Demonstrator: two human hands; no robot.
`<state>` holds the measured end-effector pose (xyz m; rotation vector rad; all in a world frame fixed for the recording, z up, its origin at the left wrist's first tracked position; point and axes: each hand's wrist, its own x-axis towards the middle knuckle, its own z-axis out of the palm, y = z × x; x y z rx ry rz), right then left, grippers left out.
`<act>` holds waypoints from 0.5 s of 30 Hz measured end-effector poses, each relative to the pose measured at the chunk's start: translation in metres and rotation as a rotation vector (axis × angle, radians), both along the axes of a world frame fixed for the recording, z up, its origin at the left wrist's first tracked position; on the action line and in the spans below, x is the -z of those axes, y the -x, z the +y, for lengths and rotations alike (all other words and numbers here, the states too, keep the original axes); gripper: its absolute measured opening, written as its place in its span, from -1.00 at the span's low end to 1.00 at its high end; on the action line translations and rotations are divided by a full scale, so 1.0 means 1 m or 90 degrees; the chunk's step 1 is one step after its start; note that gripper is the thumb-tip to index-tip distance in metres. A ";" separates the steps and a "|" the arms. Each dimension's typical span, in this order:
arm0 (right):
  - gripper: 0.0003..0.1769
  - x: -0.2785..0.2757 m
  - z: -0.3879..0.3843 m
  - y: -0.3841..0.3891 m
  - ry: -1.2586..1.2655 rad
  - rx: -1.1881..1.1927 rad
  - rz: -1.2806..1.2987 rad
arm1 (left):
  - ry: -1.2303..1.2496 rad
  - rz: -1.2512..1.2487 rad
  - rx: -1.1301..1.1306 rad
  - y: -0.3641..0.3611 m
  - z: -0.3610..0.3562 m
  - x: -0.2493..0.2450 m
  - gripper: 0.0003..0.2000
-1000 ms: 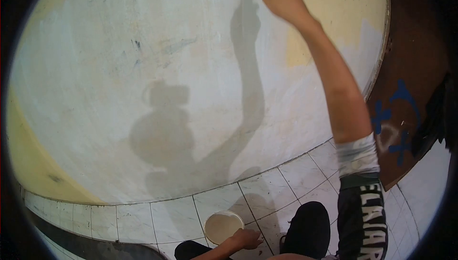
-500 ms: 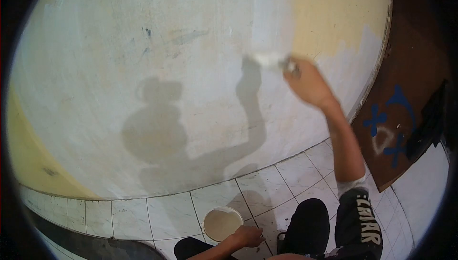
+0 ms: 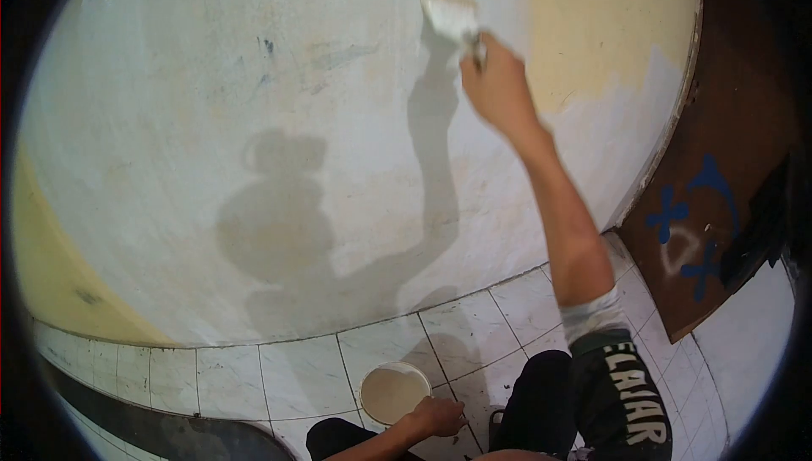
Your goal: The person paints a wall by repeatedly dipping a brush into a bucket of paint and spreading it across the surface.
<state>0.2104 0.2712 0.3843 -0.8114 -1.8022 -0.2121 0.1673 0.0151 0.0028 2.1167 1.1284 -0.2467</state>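
Note:
My right hand (image 3: 499, 85) is raised to the wall (image 3: 355, 139), closed round the handle of a wide paintbrush (image 3: 452, 19). The brush's pale, paint-covered bristles point up and to the left, at the whitish part of the wall beside a yellow area. Low in the view, my left hand (image 3: 438, 417) is closed at the right rim of a round paint bucket (image 3: 395, 393). Off-white paint fills part of the bucket. My left fingertips are partly hidden, but the thumb side meets the rim.
White floor tiles (image 3: 304, 376) run along the wall's foot. A brown panel (image 3: 744, 63) with blue marks stands at the right. Yellow paint (image 3: 592, 21) shows on the wall's upper right. My dark-clad knees (image 3: 541, 393) are near the bucket. Shadows fall across the wall.
My right hand has moved up and left along the wall with the paintbrush, whose bristles now point more upward. My left hand and the bucket have hardly moved.

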 end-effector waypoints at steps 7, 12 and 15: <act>-0.69 0.099 -0.021 -0.053 0.280 -0.107 -0.028 | -0.023 -0.006 0.022 0.000 -0.008 0.003 -0.51; -0.66 -0.031 -0.030 -0.095 0.155 0.072 -0.100 | -0.034 -0.004 0.018 0.002 -0.006 0.010 -0.52; -0.65 -0.105 0.001 -0.097 -0.075 0.073 -0.034 | -0.017 0.014 0.020 -0.003 -0.003 0.019 -0.52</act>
